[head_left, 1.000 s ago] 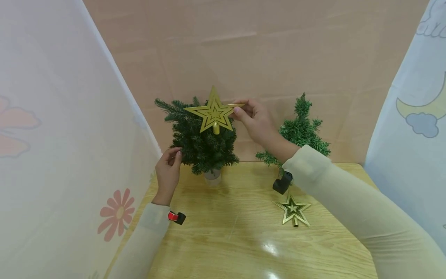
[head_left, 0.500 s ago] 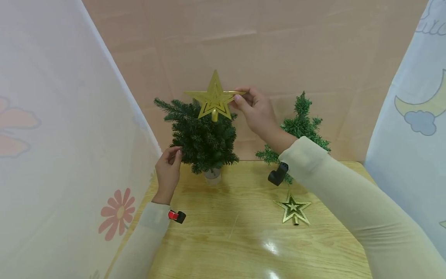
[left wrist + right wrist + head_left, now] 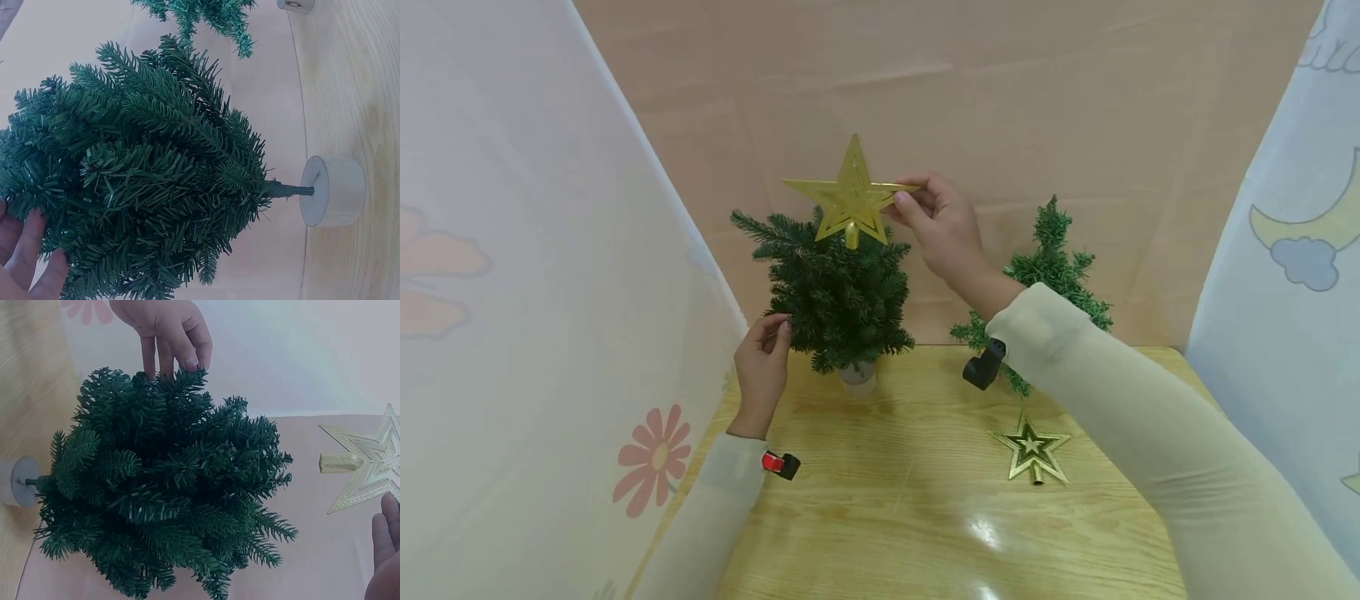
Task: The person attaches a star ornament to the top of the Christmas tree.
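My right hand (image 3: 942, 225) pinches a gold star tree topper (image 3: 853, 192) by one of its points. The star stands upright with its tube down, above a dark green artificial Christmas tree (image 3: 842, 300). In the right wrist view, a gap shows between the star's tube (image 3: 340, 463) and the tree's upper branches (image 3: 250, 444). My left hand (image 3: 762, 367) holds the tree's left side, thumb and fingers at the outer branch tips; in the left wrist view its fingers (image 3: 30, 240) lie against the needles. The tree stands on a round white base (image 3: 334, 190).
A second, lighter green Christmas tree (image 3: 1054, 258) stands at the back right, partly behind my right arm. Another gold star topper (image 3: 1030, 448) lies on the wooden table (image 3: 865, 508) in front of it. Printed cloths hang left and right, with a peach cloth (image 3: 970, 100) behind.
My right hand has raised the star from in front of the tree's upper part to above it, then moved slightly left. The left hand has stayed at the tree's side.
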Tool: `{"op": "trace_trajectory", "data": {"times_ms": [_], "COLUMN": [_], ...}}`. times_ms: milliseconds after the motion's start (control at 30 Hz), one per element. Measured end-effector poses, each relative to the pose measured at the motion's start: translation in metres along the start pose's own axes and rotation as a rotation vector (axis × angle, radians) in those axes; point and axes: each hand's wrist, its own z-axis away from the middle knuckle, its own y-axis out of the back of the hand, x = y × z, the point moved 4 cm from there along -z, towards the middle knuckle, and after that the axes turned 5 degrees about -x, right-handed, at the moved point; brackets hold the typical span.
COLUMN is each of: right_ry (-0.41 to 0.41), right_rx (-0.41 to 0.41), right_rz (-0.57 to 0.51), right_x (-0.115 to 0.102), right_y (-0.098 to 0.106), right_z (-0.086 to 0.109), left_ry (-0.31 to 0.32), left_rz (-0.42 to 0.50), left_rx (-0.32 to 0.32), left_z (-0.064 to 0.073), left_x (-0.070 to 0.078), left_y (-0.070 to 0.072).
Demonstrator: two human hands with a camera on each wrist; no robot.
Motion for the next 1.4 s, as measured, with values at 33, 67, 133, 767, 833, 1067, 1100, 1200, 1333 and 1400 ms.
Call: {"op": "trace_trajectory", "data": {"times_ms": [33, 67, 133, 767, 833, 1067, 1100, 1200, 1333, 1400], "right_ry": [-0.002, -0.004, -0.006, -0.054, -0.065, -0.106, -0.11, -0.114, -0.11, -0.099], "right_rx": [0.002, 0.006, 0.013, 0.078, 0.086, 0.095, 0.096, 0.097, 0.107, 0.114], "right_rz": [0.001, 0.005, 0.02, 0.06, 0.07, 0.084, 0.086, 0.086, 0.094, 0.1], "right_x": [0.0, 0.0, 0.0, 0.01, 0.005, -0.007, -0.006, 0.001, 0.021, 0.031], "right_y": [-0.001, -0.003, -0.004, -0.013, -0.016, -0.028, -0.029, -0.028, -0.022, -0.019], "right_z": [-0.001, -0.002, -0.003, -0.02, -0.019, -0.014, -0.015, -0.019, -0.028, -0.033], "left_ry": [0.002, 0.002, 0.005, -0.001, -0.002, 0.002, -0.003, -0.014, -0.005, 0.004], "left_rz": [-0.001, 0.0, -0.002, -0.002, -0.003, -0.002, -0.001, 0.006, 0.019, 0.016], "left_rx": [0.0, -0.002, -0.005, -0.001, -0.002, 0.012, 0.011, 0.007, -0.001, -0.002], "left_z": [0.0, 0.0, -0.001, -0.003, -0.003, -0.002, -0.002, -0.002, -0.002, -0.001], "left_x": [0.0, 0.0, 0.001, 0.001, 0.001, 0.001, 0.001, 0.001, 0.001, 0.0], "left_y": [0.0, 0.0, 0.001, 0.001, 0.002, 0.004, 0.004, 0.003, 0.002, 0.001]}}
